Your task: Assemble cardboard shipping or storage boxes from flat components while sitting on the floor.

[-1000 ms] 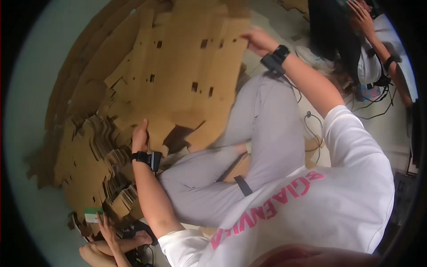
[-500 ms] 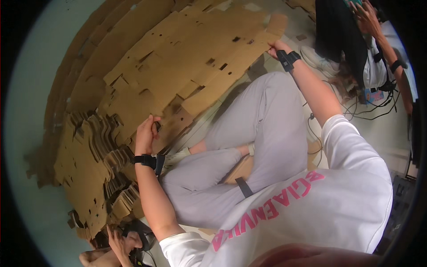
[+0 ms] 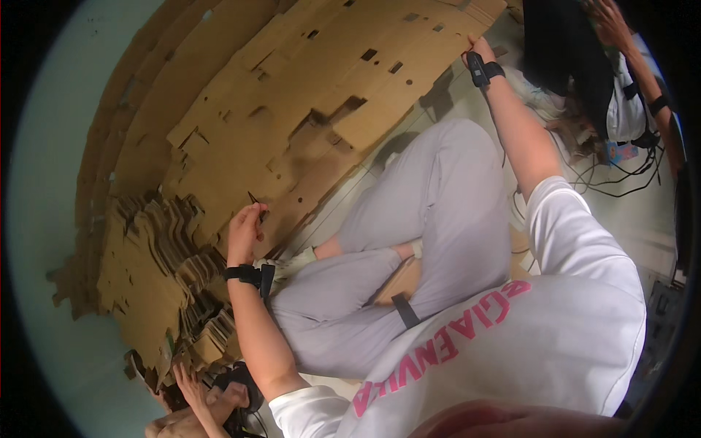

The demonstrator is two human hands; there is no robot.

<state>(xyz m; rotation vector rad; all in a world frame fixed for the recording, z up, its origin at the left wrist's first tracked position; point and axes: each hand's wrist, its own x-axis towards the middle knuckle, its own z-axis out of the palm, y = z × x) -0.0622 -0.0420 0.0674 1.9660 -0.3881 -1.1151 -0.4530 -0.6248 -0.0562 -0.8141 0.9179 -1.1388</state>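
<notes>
A large brown cardboard sheet (image 3: 314,80) with punched slots and holes lies in front of me, on top of other flat sheets. My right hand (image 3: 478,51) has its fingers closed on the sheet's near right edge. Over the near left part of the cardboard, my left hand (image 3: 244,228) is closed round a small dark pointed tool (image 3: 253,198). The tool's thin tip sticks out past the fingers; its exact kind cannot be made out. Both wrists wear black straps.
Stacks of cut cardboard pieces (image 3: 171,233) stand left of my left arm. Another person's hand (image 3: 191,390) shows at the lower left, a second person's hand (image 3: 610,25) at the upper right. Black cables (image 3: 621,186) lie on the right-hand floor. My crossed legs (image 3: 438,204) are near the sheet.
My right hand has moved up and slightly right, and the cardboard sheet has shifted that way with it. My left hand has hardly moved; the tool's tip now shows above its fingers.
</notes>
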